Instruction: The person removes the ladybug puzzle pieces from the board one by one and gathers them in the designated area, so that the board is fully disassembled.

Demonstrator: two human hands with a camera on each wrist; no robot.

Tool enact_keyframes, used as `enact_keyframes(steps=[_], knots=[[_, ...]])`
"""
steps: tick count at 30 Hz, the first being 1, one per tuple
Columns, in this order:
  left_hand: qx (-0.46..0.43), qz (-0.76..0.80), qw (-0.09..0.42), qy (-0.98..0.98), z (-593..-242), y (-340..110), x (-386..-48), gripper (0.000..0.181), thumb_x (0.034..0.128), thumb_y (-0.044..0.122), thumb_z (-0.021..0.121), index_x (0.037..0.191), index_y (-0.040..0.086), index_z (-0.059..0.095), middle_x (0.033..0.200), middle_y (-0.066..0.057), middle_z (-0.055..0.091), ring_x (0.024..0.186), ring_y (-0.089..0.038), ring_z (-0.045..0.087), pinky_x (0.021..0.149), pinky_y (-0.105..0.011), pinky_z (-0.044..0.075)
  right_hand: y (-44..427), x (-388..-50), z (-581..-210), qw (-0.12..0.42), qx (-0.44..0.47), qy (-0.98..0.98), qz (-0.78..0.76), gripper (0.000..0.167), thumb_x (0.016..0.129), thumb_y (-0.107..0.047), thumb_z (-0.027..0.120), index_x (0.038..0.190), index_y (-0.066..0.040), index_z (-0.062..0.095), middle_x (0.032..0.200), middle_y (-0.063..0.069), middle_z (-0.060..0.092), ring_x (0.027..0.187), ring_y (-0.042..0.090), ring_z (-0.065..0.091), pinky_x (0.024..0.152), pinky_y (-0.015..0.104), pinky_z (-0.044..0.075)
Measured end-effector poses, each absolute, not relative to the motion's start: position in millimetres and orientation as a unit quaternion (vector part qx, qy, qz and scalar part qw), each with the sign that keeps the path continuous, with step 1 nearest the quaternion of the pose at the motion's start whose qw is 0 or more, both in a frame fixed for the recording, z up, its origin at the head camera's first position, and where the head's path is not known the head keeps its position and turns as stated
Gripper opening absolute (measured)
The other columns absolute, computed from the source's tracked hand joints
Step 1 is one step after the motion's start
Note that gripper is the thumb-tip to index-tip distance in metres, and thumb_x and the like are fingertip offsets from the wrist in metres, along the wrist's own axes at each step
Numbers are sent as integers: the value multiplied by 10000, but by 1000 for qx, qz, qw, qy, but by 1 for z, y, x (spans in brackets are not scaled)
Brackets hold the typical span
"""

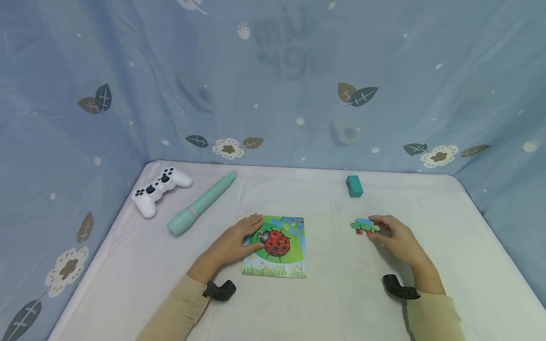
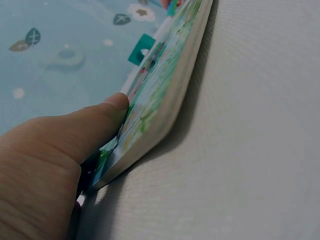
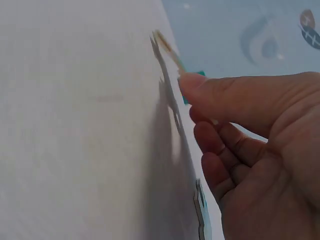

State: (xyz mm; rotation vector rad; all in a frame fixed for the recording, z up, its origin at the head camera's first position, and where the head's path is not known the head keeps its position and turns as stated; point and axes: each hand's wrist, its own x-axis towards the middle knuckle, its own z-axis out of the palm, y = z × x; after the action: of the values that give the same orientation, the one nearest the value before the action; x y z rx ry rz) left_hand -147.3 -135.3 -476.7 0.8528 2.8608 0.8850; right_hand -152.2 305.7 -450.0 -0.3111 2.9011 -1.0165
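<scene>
A ladybug picture puzzle [image 1: 277,244] lies on the white table. My left hand [image 1: 232,241] rests on its left side, thumb and fingers spread over the face. The thumb [image 2: 107,115] lies across the puzzle's edge in the left wrist view; the other fingers are hidden there. To the right, my right hand [image 1: 398,239] pinches a small puzzle piece [image 1: 364,225], printed green, blue and red, between thumb and fingers. In the right wrist view this piece [image 3: 168,50] is seen edge-on. Another thin piece [image 3: 200,215] shows low beside the hand, on the table.
A teal block [image 1: 354,186] with a notch stands behind the right hand. At the back left lie a white game controller [image 1: 159,189] and a long mint-green tube [image 1: 202,202] with a wider end. Blue patterned cloth [image 1: 273,94] walls the table's back and sides.
</scene>
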Motion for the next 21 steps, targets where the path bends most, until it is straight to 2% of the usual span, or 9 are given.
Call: enact_keyframes(steps=[2,9,13,21], knots=[[269,283,15,920,-476,-136,-147,716,852,463,661,1408,64,448,1507,-47,375,1397,-278,334,1143,-449,310,308,-153,-450,28,-102,939,-328,484,895,-221,665,1296,12,526,1229,218,554,1133,377,518,933,536,446],[270,280,13,921,-474,-137,-147,715,852,463,661,1409,71,445,1509,-46,370,1399,-276,329,1149,-442,300,309,-154,-451,9,-130,941,-312,443,865,-100,682,1262,40,546,1198,238,539,1081,376,523,898,532,442],[275,281,9,920,-475,-137,-148,709,854,454,663,1404,58,453,1506,-57,376,1396,-287,333,1143,-456,308,310,-155,-452,5,-140,942,-304,429,851,-45,677,1250,50,551,1188,261,521,1086,407,509,900,573,441],[280,289,11,916,-476,-136,-147,700,857,438,665,1400,46,458,1503,-72,380,1395,-301,332,1141,-468,310,308,-153,-451,26,-125,949,-288,466,850,-54,668,1281,45,521,1225,302,477,1150,475,434,941,648,389]])
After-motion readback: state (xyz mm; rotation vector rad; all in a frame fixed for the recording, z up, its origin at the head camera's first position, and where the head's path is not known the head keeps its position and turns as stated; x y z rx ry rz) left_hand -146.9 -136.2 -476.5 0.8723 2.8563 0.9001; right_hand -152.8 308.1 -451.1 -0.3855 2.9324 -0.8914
